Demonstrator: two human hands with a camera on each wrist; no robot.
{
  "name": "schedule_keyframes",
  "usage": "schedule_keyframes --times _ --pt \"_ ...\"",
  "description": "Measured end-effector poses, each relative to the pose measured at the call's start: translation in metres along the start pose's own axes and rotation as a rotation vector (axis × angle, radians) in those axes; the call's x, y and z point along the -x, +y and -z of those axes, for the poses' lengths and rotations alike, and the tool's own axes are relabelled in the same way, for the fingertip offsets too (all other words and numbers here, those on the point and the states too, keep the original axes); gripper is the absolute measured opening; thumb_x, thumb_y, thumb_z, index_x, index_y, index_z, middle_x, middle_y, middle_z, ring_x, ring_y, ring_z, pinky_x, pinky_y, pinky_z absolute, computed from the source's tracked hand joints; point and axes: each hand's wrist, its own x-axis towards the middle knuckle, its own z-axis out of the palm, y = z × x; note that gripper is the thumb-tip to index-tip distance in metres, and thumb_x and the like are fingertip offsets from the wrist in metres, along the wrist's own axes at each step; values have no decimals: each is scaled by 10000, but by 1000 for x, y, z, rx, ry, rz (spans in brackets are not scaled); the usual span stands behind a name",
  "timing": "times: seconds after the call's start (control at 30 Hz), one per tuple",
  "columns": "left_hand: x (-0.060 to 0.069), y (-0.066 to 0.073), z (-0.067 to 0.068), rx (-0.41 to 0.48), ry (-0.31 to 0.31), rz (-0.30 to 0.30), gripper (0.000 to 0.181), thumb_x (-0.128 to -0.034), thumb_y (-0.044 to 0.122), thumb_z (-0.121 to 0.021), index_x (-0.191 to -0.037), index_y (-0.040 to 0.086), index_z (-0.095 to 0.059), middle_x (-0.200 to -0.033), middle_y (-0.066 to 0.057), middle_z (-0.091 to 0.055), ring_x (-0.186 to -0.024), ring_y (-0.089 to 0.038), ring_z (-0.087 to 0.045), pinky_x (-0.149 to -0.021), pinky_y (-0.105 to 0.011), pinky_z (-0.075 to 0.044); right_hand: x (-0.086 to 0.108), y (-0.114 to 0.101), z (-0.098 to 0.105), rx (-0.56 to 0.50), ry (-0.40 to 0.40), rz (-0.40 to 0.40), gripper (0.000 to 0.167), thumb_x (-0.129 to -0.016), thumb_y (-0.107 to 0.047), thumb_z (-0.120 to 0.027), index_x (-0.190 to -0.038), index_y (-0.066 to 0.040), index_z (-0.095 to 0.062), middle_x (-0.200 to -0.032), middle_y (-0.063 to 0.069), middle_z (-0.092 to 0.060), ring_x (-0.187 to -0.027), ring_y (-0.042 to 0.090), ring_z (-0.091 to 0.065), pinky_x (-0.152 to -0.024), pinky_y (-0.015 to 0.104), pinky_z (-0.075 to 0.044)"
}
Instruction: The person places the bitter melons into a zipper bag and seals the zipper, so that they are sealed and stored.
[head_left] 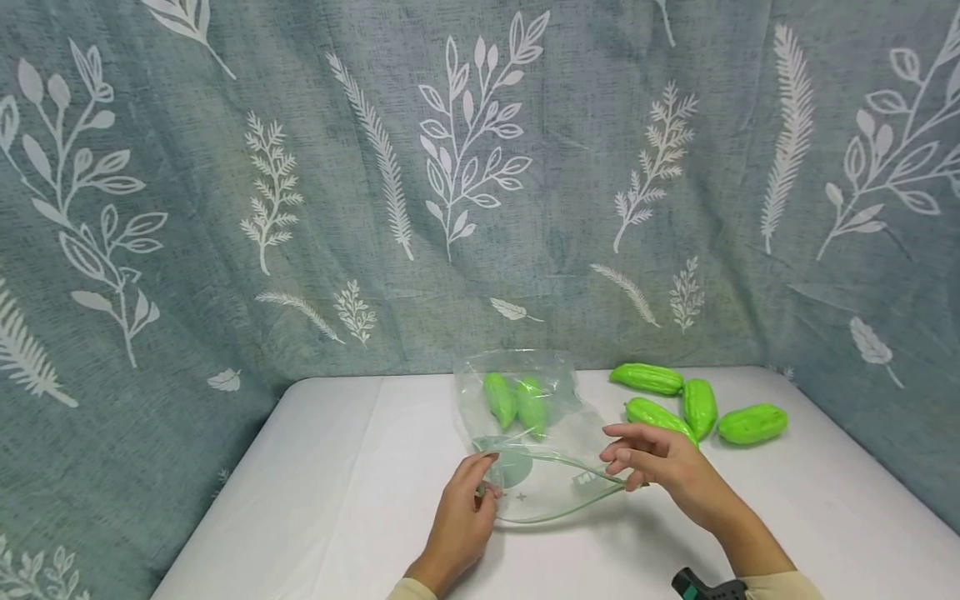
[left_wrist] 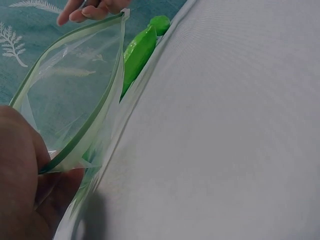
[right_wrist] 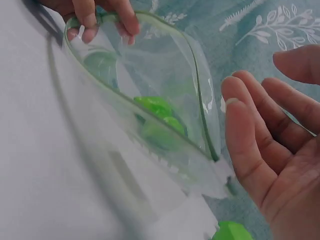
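I've got the left hand (head_left: 465, 515) pinching one end of the clear plastic green-rimmed bag (head_left: 567, 433), two bright-green ridged oblong fruits (head_left: 532, 406) inside, four more (head_left: 752, 424) right of it; right hand (head_left: 667, 461), fingers loosely spread by its other corner, should steady that mouth wide.

Clear, pouch-shaped, green-rimmed plastic bag (head_left: 564, 437), centre of the head view: thin, smooth, glossy film. Bright-green, elongated, ridged pieces (head_left: 752, 424), right of centre: glossy. White, flat table surface (head_left: 360, 483), lower frame: smooth, matt. Grey-green, leaf-patterned cloth backdrop (head_left: 330, 208), upper frame: matt, woven texture
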Motion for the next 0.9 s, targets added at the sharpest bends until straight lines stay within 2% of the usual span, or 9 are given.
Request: schedule_keyframes --times 0.33,0.47,0.7,0.9 --pt "-1 2 -1 -7 -11 2 493 -885 -91 -518 -1369 -4 -551 -1372 -54 -524 -908 -87 -625 -737 -212 -549 4 30 23 -59 162 5 343 -1030 -129 -557 -1333 32 -568 -1082 137 -697 -944 238 -688 -709 370 -591" --pt "1 0 0 -3 -13 16 489 -894 -86 -518 -1375 -1 -546 -1383 -52 -514 -917 -102 -628 -739 -214 -553 6 40 30 6 256 8 368 -1026 -155 -575 -1316 70 -566 -1055 124 -722 -936 222 -702 -732 370 -595" --pt "1 0 1 -6 -15 39 495 -891 -94 -518 -1376 -1 -547 -1381 -43 -516 -927 -88 -617 -750 -214 -551 14 51 45 105 422 -61 487 -1007 -211 -620 -1352 117 -517 -1062 121 -733 -915 175 -713 -741 363 -598" --pt "-1 1 1 0 -14 33 502 -889 -97 -518 -1380 5 -545 -1382 -42 -516 -930 -85 -619 -754 -211 -548 14 58 57 142 557 -48 457 -1000 -163 -626 -1306 162 -526 -979 41 -749 -859 106 -709 -714 361 -604"
